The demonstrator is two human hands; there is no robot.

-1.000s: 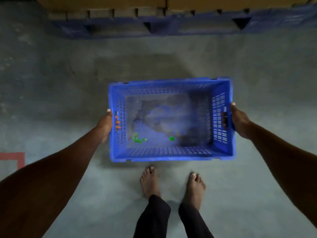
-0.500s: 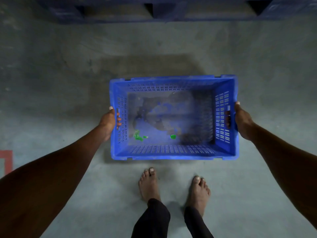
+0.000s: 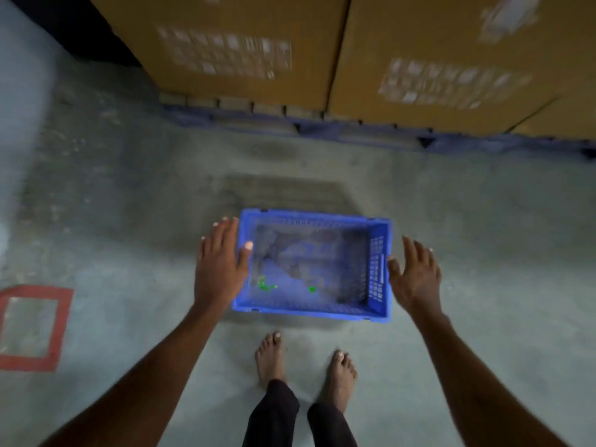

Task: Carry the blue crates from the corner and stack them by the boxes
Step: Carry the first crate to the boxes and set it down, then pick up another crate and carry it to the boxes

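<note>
Head view shows me grey concrete floor [image 3: 129,221], cardboard boxes [image 3: 419,59] ahead on a blue pallet [image 3: 354,129]. Blue crate [image 3: 309,312] sits on it; left hand [image 3: 219,269] and right hand [image 3: 416,275] spread, holding nothing.

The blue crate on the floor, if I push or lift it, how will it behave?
The blue crate looks like rigid moulded plastic, so probably stiff. Slotted walls and only green scraps inside suggest it is light. Its low, wide shape on flat concrete floor should slide, not tip.

No legible text. White printed labels on the left cardboard box [image 3: 225,53] and the right cardboard box [image 3: 451,82] are motion-blurred, unreadable. Red square outline [image 3: 35,327] painted on the floor [image 3: 129,221], no characters in it.
</note>
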